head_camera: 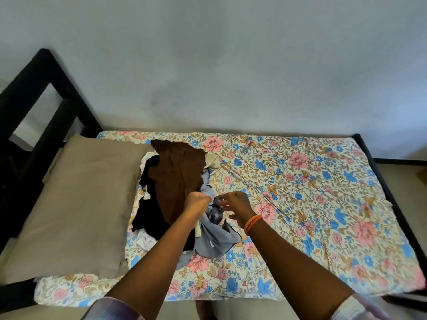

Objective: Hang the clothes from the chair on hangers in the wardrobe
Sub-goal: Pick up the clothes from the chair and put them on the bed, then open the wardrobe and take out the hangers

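On the floral bedsheet (300,181) of a black-framed bed (34,93), seen from the head camera, lies one heap of clothes (175,192) just right of a single beige pillow (76,204). In the heap I can count a brown garment (175,172) on top, a black one (147,215) beneath it on the left, a grey-blue one (215,239) trailing toward the near edge, and scraps of white cloth (144,242) at the near left; how many pieces lie underneath cannot be told. Two hands work at the near side of the heap. The left hand (197,203) is closed into a fist, fingers curled tight on a fold of the grey-blue garment and lifting it slightly. The right hand (236,204), with two orange bands (253,224) on its wrist, hovers just beside the left, fingers bent over the patterned cloth; motion blur hides whether they pinch it. A pale wall (231,65) stands behind the bed.
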Demonstrator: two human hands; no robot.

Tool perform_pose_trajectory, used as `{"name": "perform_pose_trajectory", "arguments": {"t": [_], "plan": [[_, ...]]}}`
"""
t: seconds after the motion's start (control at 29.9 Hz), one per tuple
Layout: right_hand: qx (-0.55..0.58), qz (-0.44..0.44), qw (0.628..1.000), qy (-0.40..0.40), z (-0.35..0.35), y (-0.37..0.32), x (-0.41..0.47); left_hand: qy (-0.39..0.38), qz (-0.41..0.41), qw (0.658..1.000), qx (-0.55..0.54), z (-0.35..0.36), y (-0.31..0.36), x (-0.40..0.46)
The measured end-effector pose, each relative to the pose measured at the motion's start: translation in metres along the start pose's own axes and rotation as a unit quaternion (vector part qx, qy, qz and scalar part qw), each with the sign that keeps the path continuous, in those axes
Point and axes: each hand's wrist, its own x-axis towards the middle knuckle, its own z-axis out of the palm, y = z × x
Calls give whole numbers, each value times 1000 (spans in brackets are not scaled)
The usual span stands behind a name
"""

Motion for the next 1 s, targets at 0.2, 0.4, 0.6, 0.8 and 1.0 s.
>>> {"name": "perform_pose_trajectory", "arguments": {"t": [0.2, 0.4, 0.6, 0.8, 1.0], "plan": [[105, -2, 993, 45, -90, 37, -57, -57, 58, 997, 5, 88, 18, -65], [207, 6, 968, 143, -225, 131, -135, -134, 105, 984, 54, 227, 8, -168], [306, -4, 918, 253, -368, 262, -260, -248, 139, 953, 107, 396, -47, -314], [403, 3, 822, 403, -497, 400, -395, -381, 193, 884, 189, 555, -119, -472], [480, -6, 691, 541, -613, 517, -521, -464, 275, 798, 270, 703, -172, -606]]}}
